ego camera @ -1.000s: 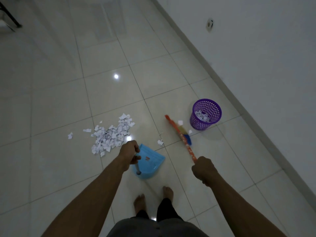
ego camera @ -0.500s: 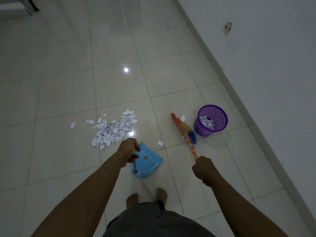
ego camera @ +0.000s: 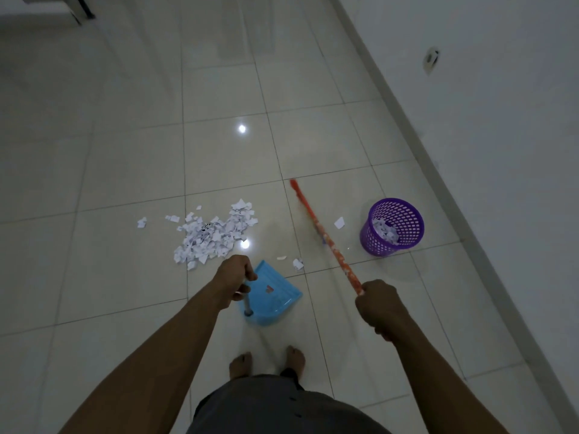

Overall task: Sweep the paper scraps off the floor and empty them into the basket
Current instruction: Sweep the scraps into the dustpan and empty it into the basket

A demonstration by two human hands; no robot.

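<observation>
Left hand (ego camera: 233,281): fingers curled round the grey upright handle (ego camera: 247,303) of the blue dustpan (ego camera: 275,296). The pan hangs or sits just below the grip; whether it touches the floor I cannot tell.
Right hand (ego camera: 377,303): a closed fist round the near end of the orange broom (ego camera: 326,236), whose stick slants away and to the left of this grip. The far end is blurred.
Why held so: one tool per hand probably lets the broom push paper while the pan is steadied to catch it.
Paper scraps (ego camera: 216,236): the main heap lies on the floor just ahead and left of the left-hand grip, outside the pan.
Strays: one scrap (ego camera: 339,223) lies between broom and basket, a few (ego camera: 297,264) just ahead of the pan, and one (ego camera: 142,222) left of the heap.
Basket (ego camera: 376,245): purple and upright, ahead and right of the right-hand grip, near the wall, with some scraps inside.
Step in hand: likely gathering the heap, since most of the sweeping is not yet done.
Risk: light scraps may scatter under a fast stroke.
</observation>
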